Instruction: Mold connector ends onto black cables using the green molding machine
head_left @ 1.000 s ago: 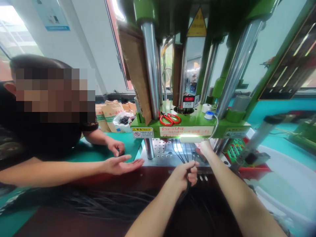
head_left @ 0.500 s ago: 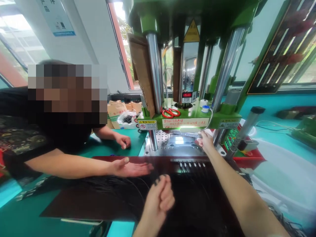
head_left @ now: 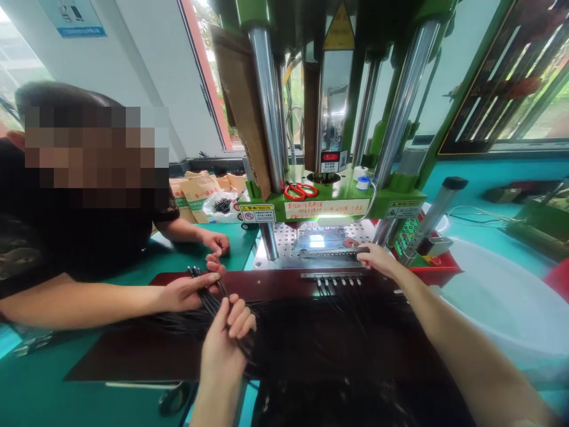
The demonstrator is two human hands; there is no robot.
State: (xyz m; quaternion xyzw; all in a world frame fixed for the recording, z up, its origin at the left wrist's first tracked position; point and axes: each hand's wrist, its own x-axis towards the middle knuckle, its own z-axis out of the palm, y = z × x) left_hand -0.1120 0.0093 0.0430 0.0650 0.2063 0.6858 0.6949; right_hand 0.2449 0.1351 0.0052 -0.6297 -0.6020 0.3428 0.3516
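My left hand is closed around a bundle of thin black cables. The cables' ends point up and left, where a co-worker's hand also touches them. At the press, my right hand grips the dark right end of a long, narrow metal bar. This bar lies across the front part of the perforated steel plate, though whether it rests on it I cannot tell. Just in front, a row of cables with metal ends sits in a strip on the dark red board.
A green press with steel columns stands ahead, its raised platen over the plate. Red-handled scissors and a blue-and-white spool lie on the platen. A red tray and a white tub are at right. The co-worker leans in from the left.
My left hand has moved left and now holds the cable bundle, which the co-worker's hand also grasps. My right hand has drawn the metal bar toward the plate's front edge. The view has shifted.
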